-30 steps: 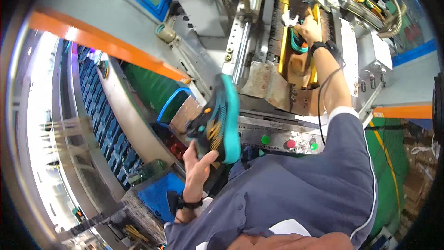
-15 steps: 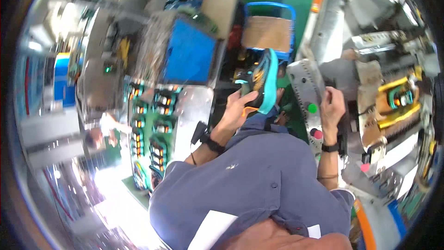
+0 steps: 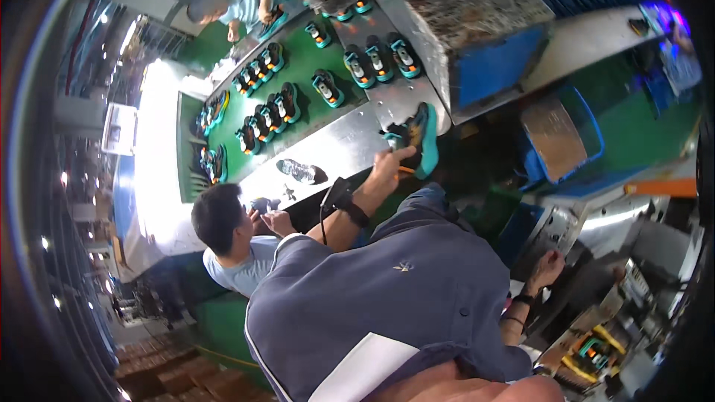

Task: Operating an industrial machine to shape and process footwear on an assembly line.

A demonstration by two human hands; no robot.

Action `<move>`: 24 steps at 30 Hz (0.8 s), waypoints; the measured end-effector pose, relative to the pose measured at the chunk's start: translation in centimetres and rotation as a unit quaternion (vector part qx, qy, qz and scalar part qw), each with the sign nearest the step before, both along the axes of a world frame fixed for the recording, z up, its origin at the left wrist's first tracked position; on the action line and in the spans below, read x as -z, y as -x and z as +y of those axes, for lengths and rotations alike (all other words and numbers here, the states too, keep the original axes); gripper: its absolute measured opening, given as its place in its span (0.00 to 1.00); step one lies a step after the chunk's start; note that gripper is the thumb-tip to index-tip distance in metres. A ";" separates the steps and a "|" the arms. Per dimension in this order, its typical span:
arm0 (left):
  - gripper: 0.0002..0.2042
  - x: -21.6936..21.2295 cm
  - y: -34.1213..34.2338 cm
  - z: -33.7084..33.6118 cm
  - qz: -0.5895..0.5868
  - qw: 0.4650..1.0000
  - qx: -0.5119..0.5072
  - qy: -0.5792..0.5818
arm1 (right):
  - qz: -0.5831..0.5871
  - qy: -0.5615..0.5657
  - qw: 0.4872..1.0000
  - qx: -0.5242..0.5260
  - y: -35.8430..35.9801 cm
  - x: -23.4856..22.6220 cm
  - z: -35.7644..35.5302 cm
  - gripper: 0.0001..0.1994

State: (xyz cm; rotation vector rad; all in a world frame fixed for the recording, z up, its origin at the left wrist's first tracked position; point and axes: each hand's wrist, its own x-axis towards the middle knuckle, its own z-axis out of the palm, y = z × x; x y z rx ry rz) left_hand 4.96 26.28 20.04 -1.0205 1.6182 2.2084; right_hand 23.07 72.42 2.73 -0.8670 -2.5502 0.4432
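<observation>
A sneaker (image 3: 427,141) with a dark upper, orange details and a thick teal sole is in my left hand (image 3: 387,167). My fingers grip it by its heel end, and its sole faces right. It is raised near the right end of a metal-edged worktable (image 3: 339,138). My right hand (image 3: 547,268) is out to the right, beside a grey metal machine (image 3: 558,227). Its fingers are curled in, and I see nothing in them. Several similar sneakers (image 3: 377,59) stand in rows on the table's green and metal surface.
A co-worker (image 3: 231,231) sits close on my left, hands on a small item; another person (image 3: 238,11) handles a shoe across the table. A clear shoe-shaped piece (image 3: 300,171) lies on the near edge. A blue-framed cart (image 3: 555,138) and a machine holding a shoe (image 3: 594,353) are at right.
My view has swung left toward the shoe-covered table, so the machines now sit lower right. The sneaker stays in my left hand. My right hand appears lower and farther right.
</observation>
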 end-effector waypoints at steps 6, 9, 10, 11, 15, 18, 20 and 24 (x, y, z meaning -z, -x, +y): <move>0.19 9.2 8.7 -14.8 0.061 0.981 -0.166 0.080 | 0.182 0.076 0.973 -0.118 12.1 -8.2 3.4 0.09; 0.17 9.2 13.5 -20.3 0.076 0.979 -0.167 0.086 | 0.191 0.012 0.978 -0.088 21.1 -20.5 -3.6 0.08; 0.15 11.5 15.3 -22.1 0.060 0.962 -0.235 0.127 | 0.212 0.003 0.973 -0.090 24.9 -23.3 -5.1 0.08; 0.13 11.1 17.3 -23.1 0.110 0.969 -0.168 0.147 | 0.246 -0.013 0.957 -0.156 27.5 -25.5 -6.1 0.08; 0.25 15.3 21.8 -28.3 -0.024 0.945 -0.093 0.314 | 0.290 -0.074 0.911 -0.284 38.1 -38.6 -15.7 0.04; 0.29 19.0 23.7 -29.0 0.036 0.892 -0.070 0.446 | 0.308 -0.150 0.855 -0.389 46.3 -45.6 -22.0 0.05; 0.35 22.3 24.9 -30.0 -0.054 0.889 -0.008 0.456 | 0.302 -0.181 0.815 -0.461 52.2 -49.7 -28.9 0.07; 0.39 21.7 24.9 -29.5 -0.011 0.913 -0.004 0.409 | 0.262 -0.302 0.723 -0.564 63.7 -54.9 -40.9 0.12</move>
